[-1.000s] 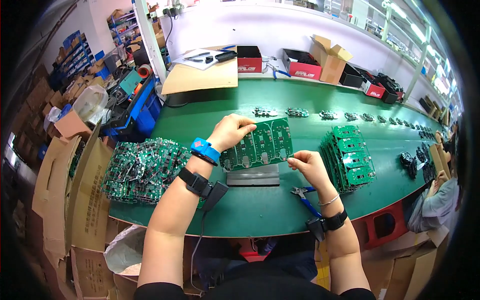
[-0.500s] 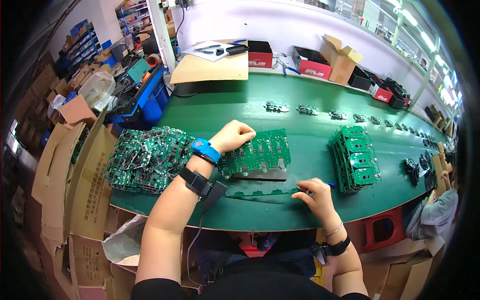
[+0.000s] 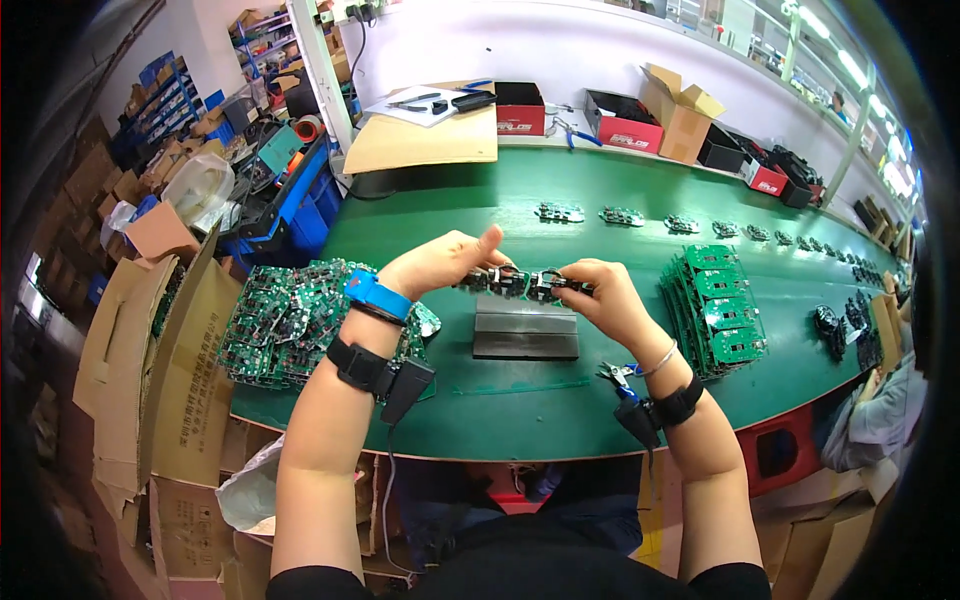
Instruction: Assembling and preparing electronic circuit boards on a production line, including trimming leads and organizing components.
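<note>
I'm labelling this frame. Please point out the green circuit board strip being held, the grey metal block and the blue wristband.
green circuit board strip [image 3: 520,282], head view, its middle
grey metal block [image 3: 526,332], head view, top face
blue wristband [image 3: 376,294], head view, band's outer side

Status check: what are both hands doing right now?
Left hand and right hand both gripping narrow green circuit-board strip, held above dark grey metal block. Nothing between hands and strip.

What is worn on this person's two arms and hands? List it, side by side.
Both forearms are bare, no sleeves or gloves. The left hand side has a blue band at the wrist and, below it, a black strap with a black box and a thin cable hanging down. The right hand side has a thin bangle and a black strap.
</note>
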### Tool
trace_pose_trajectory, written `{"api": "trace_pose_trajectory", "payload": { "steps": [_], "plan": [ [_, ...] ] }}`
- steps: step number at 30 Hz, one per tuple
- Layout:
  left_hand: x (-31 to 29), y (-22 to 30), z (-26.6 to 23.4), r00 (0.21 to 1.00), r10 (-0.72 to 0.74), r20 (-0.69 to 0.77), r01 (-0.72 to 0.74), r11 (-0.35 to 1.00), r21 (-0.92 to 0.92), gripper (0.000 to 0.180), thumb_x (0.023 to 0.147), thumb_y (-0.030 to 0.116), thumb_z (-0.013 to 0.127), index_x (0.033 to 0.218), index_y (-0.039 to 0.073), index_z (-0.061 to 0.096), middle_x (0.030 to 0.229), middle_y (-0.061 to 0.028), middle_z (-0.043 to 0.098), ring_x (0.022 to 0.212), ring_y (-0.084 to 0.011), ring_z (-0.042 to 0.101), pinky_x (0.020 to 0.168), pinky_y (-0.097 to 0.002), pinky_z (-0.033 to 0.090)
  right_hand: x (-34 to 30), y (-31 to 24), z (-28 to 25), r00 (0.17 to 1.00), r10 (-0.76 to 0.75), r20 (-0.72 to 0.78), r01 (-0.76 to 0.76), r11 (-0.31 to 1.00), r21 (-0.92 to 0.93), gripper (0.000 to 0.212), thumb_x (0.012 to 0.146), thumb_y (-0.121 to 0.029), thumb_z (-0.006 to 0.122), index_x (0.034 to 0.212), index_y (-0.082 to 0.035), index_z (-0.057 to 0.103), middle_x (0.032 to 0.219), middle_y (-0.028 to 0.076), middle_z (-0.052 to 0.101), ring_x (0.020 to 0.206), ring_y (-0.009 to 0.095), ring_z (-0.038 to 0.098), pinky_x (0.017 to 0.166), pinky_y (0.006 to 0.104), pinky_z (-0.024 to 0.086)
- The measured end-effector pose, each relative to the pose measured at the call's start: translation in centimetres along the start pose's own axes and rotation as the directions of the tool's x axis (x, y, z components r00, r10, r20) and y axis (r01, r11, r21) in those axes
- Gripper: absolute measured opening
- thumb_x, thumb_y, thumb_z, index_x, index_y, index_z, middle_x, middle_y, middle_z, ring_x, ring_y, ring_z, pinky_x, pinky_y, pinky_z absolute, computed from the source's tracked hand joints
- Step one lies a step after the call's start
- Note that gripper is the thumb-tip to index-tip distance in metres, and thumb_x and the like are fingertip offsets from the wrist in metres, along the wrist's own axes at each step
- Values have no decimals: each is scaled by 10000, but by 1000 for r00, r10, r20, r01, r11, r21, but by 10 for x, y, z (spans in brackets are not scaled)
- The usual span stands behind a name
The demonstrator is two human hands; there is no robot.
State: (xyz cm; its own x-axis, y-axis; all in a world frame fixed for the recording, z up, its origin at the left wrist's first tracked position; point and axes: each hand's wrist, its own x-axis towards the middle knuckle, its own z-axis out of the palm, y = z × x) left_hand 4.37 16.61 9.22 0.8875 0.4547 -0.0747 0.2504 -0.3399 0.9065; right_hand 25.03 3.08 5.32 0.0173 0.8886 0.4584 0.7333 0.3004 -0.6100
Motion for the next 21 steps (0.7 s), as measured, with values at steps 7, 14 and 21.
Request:
{"api": "trace_pose_trajectory", "payload": {
  "steps": [7,14,21],
  "plan": [
    [7,-25,15,1000,19,24,-21,996,83,292,793,260,681,945,10,664,726,31,604,650,-33,484,585,-195,408,9,13,3,969,154,193,-174,980,94,186,717,-146,665,842,-9,652,703,161,614,583,236,591,577,318,459],
    [23,-35,19,998,2,-57,5,994,109,280,793,258,682,887,-6,668,685,44,572,649,-26,442,571,-212,392,15,19,-2,985,97,145,-75,986,-151,205,717,-148,675,880,-28,645,780,106,608,707,243,584,633,332,467],
    [34,-57,12,968,143,-205,-121,986,113,437,607,289,814,868,-22,654,770,-86,647,687,-123,572,629,-268,462,15,13,14,999,50,16,-44,961,-275,246,755,-243,646,947,-90,626,853,100,568,819,300,576,691,382,465]
  ]
}}
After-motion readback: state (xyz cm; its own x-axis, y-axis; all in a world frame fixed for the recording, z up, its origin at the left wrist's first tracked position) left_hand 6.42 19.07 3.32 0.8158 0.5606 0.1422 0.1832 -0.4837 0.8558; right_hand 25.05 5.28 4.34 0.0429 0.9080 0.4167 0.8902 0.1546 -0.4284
